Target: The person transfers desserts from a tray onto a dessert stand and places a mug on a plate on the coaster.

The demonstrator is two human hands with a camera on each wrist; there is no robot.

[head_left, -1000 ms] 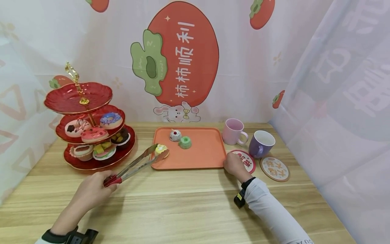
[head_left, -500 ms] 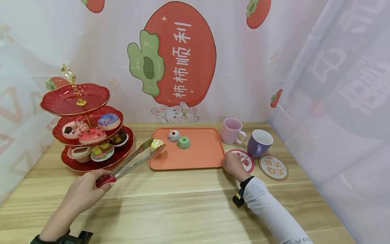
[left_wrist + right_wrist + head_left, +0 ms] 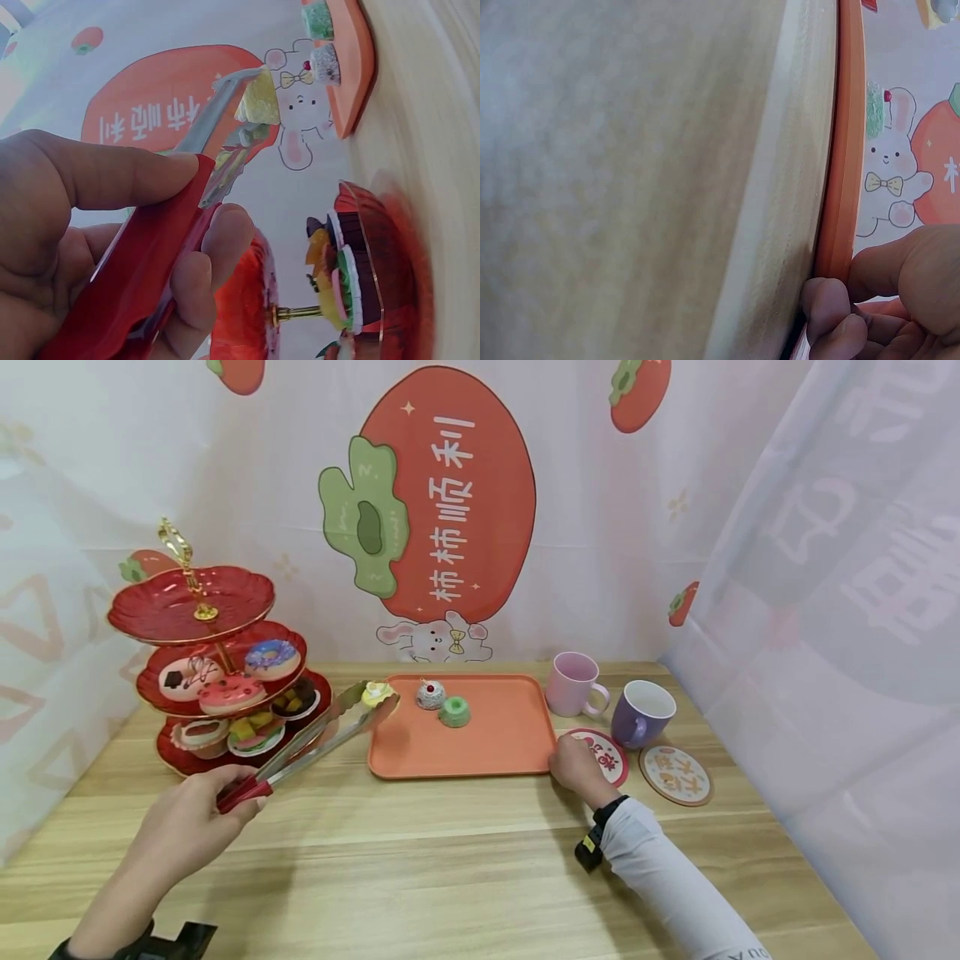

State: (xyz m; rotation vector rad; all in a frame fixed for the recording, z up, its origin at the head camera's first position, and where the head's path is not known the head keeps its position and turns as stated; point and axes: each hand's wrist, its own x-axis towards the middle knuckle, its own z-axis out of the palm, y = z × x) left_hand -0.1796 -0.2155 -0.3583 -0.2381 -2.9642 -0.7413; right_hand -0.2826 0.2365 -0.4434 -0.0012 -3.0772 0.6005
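Left hand (image 3: pixel 191 818) pinches tongs (image 3: pixel 307 752) clamping a cake (image 3: pixel 377 694) above the tray's (image 3: pixel 457 752) left edge; right hand (image 3: pixel 576 766) grips its right edge

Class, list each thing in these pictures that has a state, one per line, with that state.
tongs: closed on the yellow cake, lifted
yellow cake: clamped, above the tray's left edge
left hand: grips the tongs' red handle
right hand: holds the tray's right rim
orange tray: flat on the table
purple mug: upright
pink mug: upright
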